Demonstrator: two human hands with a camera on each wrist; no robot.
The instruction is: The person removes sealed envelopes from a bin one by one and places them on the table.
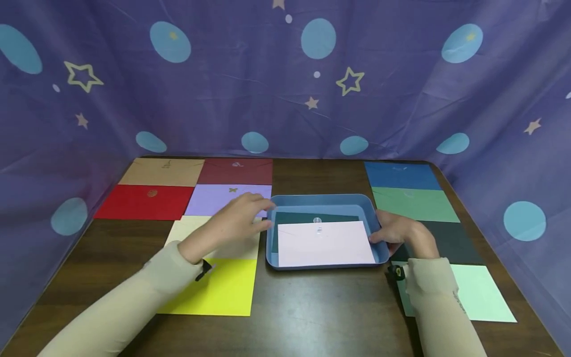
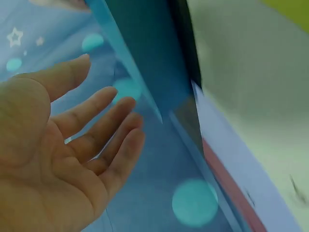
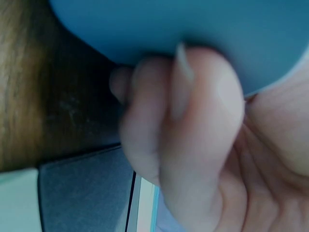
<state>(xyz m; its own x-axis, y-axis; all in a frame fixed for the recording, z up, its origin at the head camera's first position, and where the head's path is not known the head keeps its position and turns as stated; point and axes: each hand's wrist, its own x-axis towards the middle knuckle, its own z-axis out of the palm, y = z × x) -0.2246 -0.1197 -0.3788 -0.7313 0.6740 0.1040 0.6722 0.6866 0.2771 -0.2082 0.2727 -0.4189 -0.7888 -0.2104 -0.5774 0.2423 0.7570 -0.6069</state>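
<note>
A blue tray [image 1: 321, 200] sits mid-table in the head view, with a white envelope [image 1: 325, 245] lying over a dark green envelope [image 1: 294, 217] inside it. My right hand [image 1: 399, 230] grips the tray's right rim, thumb over the edge; the right wrist view shows curled fingers [image 3: 186, 140] against the tray's blue wall [image 3: 193, 24]. My left hand [image 1: 238, 220] hovers by the left rim, above the lavender envelope [image 1: 209, 198] and the cream envelope [image 1: 187, 228]. Its fingers are loosely spread and hold nothing in the left wrist view.
Left of the tray lie a tan envelope [image 1: 160, 173], a dark red one [image 1: 236, 173], a red one [image 1: 142, 203] and a yellow one [image 1: 227, 287]. Along the right lie blue [image 1: 401, 177], green [image 1: 415, 203], dark grey [image 1: 450, 240] and mint [image 1: 482, 292] envelopes. A patterned curtain [image 1: 250, 99] stands behind.
</note>
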